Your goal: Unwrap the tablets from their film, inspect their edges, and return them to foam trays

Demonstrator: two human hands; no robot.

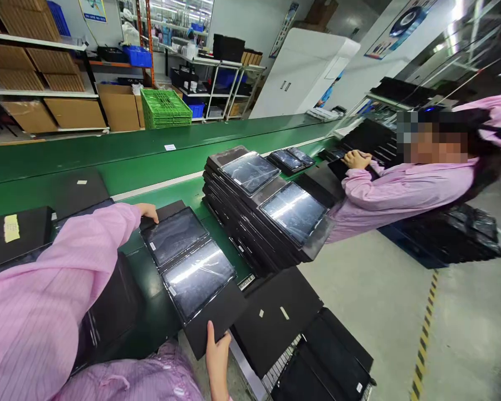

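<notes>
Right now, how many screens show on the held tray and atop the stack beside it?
4. Held tray: one screen near the left hand, a second screen nearer the right hand. Stack: a third screen and fourth screen on top; more may be hidden below.

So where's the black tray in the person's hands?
In the head view, the tray is just left of centre, left of the tall stack, with the left hand at its far end and the right hand at its near end.

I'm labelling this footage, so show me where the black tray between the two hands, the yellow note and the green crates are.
Black tray (223, 309): head view, on its bare near end.
Yellow note (11, 228): head view, middle of its face.
Green crates (166, 110): head view, middle of the stack.
</notes>
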